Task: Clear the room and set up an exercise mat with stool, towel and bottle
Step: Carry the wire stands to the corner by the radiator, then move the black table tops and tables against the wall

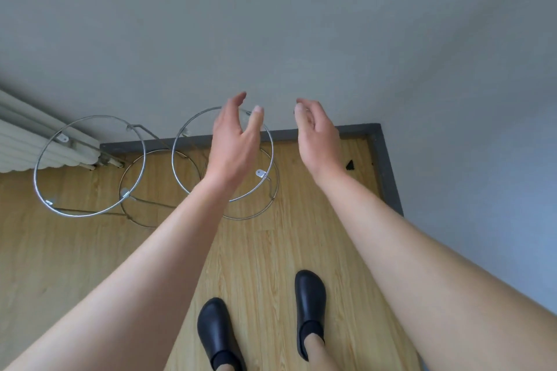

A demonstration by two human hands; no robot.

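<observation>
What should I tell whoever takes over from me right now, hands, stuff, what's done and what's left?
Left hand: open, empty, raised in front of the nearer wire stand.
Right hand: open, empty, raised beside it.
Two round wire stands sit on the wood floor against the wall, the second wire stand by the radiator. Neither is being touched.
Mat, stool, towel and bottle are not in view.
Done: nothing can be confirmed from this view.
Left: probably move the stands out, then lay the mat and set stool, towel and bottle.
</observation>
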